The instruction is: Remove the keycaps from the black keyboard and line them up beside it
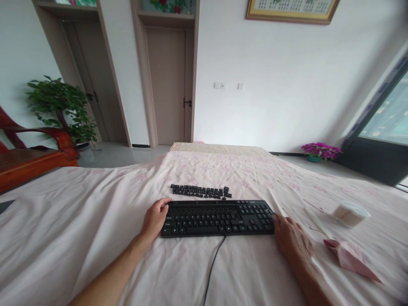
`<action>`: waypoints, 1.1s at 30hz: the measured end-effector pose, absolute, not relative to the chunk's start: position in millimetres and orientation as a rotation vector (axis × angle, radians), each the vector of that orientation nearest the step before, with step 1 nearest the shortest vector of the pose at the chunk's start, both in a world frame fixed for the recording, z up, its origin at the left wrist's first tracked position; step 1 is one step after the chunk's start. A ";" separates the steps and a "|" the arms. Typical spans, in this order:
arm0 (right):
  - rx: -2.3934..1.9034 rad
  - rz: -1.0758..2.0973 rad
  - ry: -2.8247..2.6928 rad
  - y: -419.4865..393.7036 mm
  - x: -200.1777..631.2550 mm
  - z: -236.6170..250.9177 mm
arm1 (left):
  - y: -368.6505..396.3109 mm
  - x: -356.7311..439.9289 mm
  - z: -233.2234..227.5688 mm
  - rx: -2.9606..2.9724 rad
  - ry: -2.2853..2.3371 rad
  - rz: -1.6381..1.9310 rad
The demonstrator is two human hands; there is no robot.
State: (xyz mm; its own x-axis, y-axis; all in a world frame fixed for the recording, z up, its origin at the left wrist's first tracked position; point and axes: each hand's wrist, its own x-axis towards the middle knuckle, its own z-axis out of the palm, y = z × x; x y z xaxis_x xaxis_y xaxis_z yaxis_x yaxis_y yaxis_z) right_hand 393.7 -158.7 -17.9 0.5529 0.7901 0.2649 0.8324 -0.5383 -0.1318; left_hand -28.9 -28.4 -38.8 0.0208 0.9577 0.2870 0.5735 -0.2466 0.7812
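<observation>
A black wired keyboard (219, 217) lies on a pale pink flowered sheet (95, 221). My left hand (155, 217) grips its left end, fingers curled over the top left corner. My right hand (291, 239) rests at the keyboard's right end, fingers touching its edge; whether it grips is unclear. Just beyond the keyboard sits a row of loose black keycaps (200, 191). The keyboard's cable (213, 265) runs toward me between my forearms.
A round tub of cotton swabs (349, 213) and a folded pink cloth (349, 257) lie to the right, with thin sticks (315, 221) beside them. A red wooden seat (35, 159), a potted plant (62, 106), doors and a window stand beyond.
</observation>
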 end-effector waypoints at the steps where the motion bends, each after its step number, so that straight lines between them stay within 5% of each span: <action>1: -2.546 -0.271 -1.357 -159.0 393.2 -18.2 | -28.5 -28.9 -38.7 1.857 1.559 1.123; 17: -2.052 -0.860 -1.424 -159.6 377.3 -4.0 | -25.0 -29.8 -41.1 1.853 1.501 1.153; 33: -1.497 0.471 -1.539 -107.1 243.1 86.8 | -27.5 -41.9 -31.0 1.825 1.297 1.107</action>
State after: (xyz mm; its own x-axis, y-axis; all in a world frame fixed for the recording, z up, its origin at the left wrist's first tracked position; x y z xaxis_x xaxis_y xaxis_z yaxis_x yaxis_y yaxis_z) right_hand 243.1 -107.1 86.8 0.1487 0.9303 0.3353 0.5832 0.1914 -0.7895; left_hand -41.9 -27.5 -31.0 0.1607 0.9491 0.2710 0.4169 -0.3142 0.8529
